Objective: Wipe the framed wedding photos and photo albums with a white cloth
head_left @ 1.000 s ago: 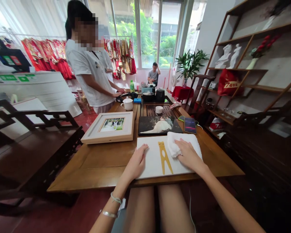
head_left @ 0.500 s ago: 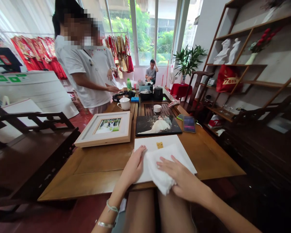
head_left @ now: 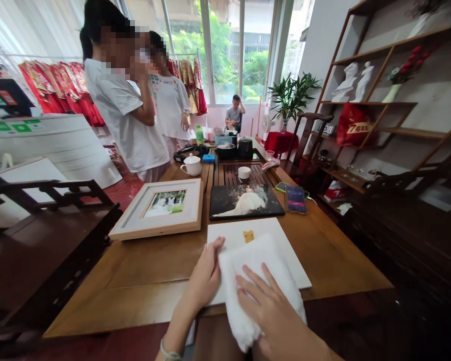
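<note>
A white panel (head_left: 289,255) with a small gold cat-shaped patch (head_left: 248,236) on it lies at the table's near edge. My left hand (head_left: 206,271) is closed around the panel's left edge, some fingers partly hidden. On top of the panel, a folded white cloth (head_left: 235,271) hangs slightly over its near side. My right hand (head_left: 266,301) lies flat on this cloth, fingers spread. Beyond the panel is a dark-background photo print (head_left: 244,201) of a white gown. To its left is a pale wooden picture frame (head_left: 156,208) holding an outdoor photo.
Phones (head_left: 296,199) with a cable lie right of the print. Farther along the wooden table (head_left: 146,271) stand a white lidded cup (head_left: 191,164), a small white cup (head_left: 244,172) and dark pots (head_left: 245,148). Two people stand at the left; another sits by the window.
My right hand and the cloth have shifted slightly toward me, and the cloth is spread wider. The nearest person has raised a hand toward the face. The view has tilted a little.
</note>
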Available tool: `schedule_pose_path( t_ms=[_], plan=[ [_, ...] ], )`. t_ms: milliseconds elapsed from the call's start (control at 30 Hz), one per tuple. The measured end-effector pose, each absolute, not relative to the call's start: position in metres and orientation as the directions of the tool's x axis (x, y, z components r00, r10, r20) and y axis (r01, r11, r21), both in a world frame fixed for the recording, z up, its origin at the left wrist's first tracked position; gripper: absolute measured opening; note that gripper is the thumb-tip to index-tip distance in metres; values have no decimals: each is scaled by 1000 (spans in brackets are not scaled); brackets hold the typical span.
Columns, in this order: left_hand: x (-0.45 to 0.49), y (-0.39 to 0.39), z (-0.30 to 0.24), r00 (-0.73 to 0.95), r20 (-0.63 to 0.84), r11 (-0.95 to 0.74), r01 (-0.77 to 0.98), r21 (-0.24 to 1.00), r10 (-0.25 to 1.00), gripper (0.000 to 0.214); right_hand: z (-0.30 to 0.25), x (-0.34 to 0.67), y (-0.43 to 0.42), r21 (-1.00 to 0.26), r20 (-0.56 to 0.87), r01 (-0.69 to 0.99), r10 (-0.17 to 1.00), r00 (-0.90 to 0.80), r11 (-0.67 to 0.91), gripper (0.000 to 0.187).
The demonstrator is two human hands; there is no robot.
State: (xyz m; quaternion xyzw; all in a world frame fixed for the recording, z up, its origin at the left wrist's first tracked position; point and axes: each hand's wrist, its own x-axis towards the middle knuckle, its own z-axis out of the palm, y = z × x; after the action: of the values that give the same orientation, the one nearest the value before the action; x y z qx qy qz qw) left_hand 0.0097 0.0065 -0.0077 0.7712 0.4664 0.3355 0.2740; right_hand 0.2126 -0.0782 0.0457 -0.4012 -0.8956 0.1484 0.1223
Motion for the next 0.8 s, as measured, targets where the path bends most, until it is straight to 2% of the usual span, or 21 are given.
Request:
schedule_pose_path(
  t_ms=[100,200,333,433,500,567,633,800],
  plan=[
    [10,6,-9,328,247,-398,556,730,912,41,53,240,-74,-462,142,611,734,-665,643,75],
    [10,5,-11,312,243,-387,585,713,919,37,49,267,-55,-491,226,651,806,-547,580,78],
    [9,4,-10,332,248,-407,609,681,910,39,31,297,-24,-461,240,784,909,-340,415,82],
    [7,4,-10,344,239,-411,622,666,908,42,22,306,-9,-406,284,883,951,-124,237,74],
    [7,4,-10,348,232,-410,630,660,908,43,23,298,-5,-382,301,908,952,-53,171,70],
    [7,4,-11,350,240,-417,631,655,906,43,26,279,-4,-364,285,911,954,-90,195,70],
    [8,4,-11,346,249,-421,626,657,904,43,30,249,-8,-338,250,895,945,-212,291,71],
    [11,4,-7,257,230,-341,593,729,939,49,36,194,-33,-291,192,773,826,-530,564,64]
  ],
)
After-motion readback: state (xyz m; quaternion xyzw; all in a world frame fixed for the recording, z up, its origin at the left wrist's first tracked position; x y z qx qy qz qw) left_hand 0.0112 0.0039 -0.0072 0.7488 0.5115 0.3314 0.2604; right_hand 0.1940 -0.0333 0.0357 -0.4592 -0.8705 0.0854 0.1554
